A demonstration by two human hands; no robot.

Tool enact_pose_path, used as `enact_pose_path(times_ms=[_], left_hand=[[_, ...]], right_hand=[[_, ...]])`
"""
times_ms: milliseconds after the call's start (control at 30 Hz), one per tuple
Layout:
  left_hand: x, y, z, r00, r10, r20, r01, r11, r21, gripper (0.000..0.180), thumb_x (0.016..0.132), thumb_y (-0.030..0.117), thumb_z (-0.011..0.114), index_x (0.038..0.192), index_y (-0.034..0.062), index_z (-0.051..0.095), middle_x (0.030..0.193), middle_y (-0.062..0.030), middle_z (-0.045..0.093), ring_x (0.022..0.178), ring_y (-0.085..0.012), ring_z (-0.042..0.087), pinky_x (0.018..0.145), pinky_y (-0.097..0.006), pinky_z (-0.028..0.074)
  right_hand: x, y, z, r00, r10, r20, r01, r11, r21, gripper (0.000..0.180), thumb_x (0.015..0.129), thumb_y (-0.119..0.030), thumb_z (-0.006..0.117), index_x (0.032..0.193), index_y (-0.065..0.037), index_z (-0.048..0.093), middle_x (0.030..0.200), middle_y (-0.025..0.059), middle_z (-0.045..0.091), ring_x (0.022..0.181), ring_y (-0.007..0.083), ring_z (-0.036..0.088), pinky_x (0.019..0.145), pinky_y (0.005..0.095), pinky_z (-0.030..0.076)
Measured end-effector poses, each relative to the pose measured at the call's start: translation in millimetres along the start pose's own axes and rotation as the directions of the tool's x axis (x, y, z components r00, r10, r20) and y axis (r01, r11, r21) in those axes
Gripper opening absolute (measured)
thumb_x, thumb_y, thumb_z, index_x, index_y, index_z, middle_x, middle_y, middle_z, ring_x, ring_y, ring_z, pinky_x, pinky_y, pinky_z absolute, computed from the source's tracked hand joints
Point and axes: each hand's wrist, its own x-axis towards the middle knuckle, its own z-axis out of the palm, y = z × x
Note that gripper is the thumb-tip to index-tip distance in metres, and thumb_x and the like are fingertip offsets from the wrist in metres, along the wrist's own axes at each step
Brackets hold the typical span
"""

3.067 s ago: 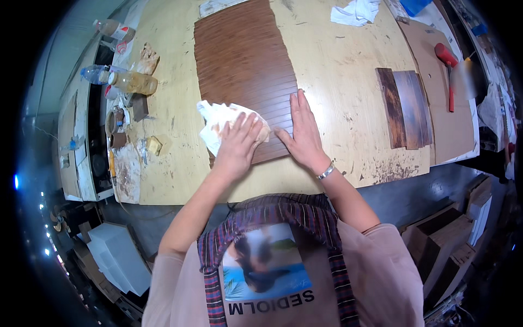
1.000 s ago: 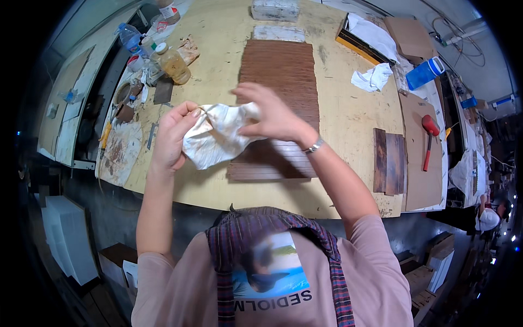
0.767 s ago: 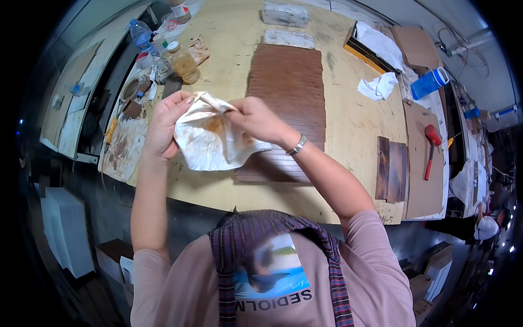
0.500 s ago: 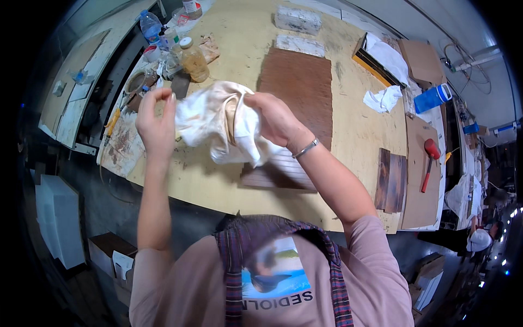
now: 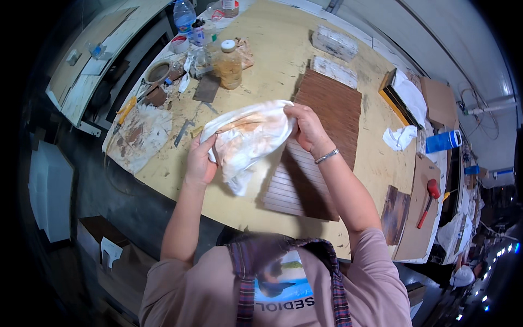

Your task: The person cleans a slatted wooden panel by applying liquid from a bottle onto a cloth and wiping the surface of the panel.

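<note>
A white cloth point(image 5: 248, 139) with brown-orange stains is stretched between my two hands above the table. My left hand point(image 5: 202, 161) pinches its left edge between thumb and fingers. At the upper right corner of the cloth, my right hand point(image 5: 309, 126) grips it, with a metal bracelet on the wrist. Below and to the right lies a brown textured panel point(image 5: 333, 109), its nearer part a paler, grooved board point(image 5: 297, 182) partly in shadow. Folds of the cloth hang loose at the bottom.
Left on the table point(image 5: 261, 49) stand a jar of amber liquid point(image 5: 229, 65), a water bottle point(image 5: 184, 19) and a stained rag point(image 5: 139, 136). White blocks point(image 5: 335, 43) lie behind the panel. On the right are crumpled paper point(image 5: 399, 138), a blue bottle point(image 5: 442, 141) and a red mallet point(image 5: 433, 189).
My left hand, apart from the cloth before, now holds its left edge. The bunched cloth has been spread out between both hands. The whole view has shifted and turned somewhat.
</note>
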Motion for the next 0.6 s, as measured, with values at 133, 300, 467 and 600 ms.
enact_pose_path(times_ms=[133,300,467,600], left_hand=[[13.2,12.7,-20.9,0.997,-0.003,-0.073,-0.002,0.997,-0.071,0.033,0.096,0.001,0.049,0.129,-0.0024,0.056,0.125,-0.0134,0.064,0.118,-0.0239,0.062,0.104,-0.039,0.047],[31.9,13.3,-45.3,0.988,0.031,-0.152,-0.044,0.996,-0.082,0.041,0.096,0.003,0.049,0.137,-0.0029,0.048,0.134,-0.0169,0.058,0.126,-0.0303,0.057,0.108,-0.044,0.044],[54.5,5.9,-53.1,0.988,-0.053,-0.143,0.026,0.982,-0.185,0.043,0.092,-0.001,0.050,0.136,-0.0014,0.050,0.131,-0.0152,0.060,0.124,-0.0291,0.058,0.108,-0.043,0.044],[73.6,-0.2,-43.8,0.994,-0.080,-0.069,0.051,0.936,-0.349,0.046,0.092,0.006,0.049,0.138,-0.0005,0.050,0.134,-0.0155,0.059,0.127,-0.0304,0.055,0.110,-0.045,0.041]], right_hand=[[53.9,18.7,-26.9,0.997,0.044,-0.059,-0.063,0.915,-0.399,0.013,0.088,-0.006,0.061,0.096,0.000,0.071,0.082,0.0044,0.070,0.074,0.0135,0.066,0.071,0.0277,0.053],[117.8,32.0,-16.2,0.999,0.023,0.043,0.034,0.279,-0.960,0.056,0.077,-0.026,0.078,0.124,0.001,0.065,0.107,0.0129,0.071,0.095,0.0234,0.066,0.085,0.0344,0.053],[197.8,38.9,26.1,0.928,-0.325,0.182,0.331,0.495,-0.803,0.094,0.071,-0.020,0.085,0.150,-0.004,0.036,0.143,0.0148,0.050,0.128,0.0248,0.051,0.105,0.0361,0.045],[236.3,46.8,60.5,0.918,-0.348,0.192,0.397,0.829,-0.394,0.103,0.066,-0.008,0.088,0.151,-0.005,0.032,0.144,0.0124,0.048,0.131,0.0230,0.049,0.110,0.0366,0.041]])
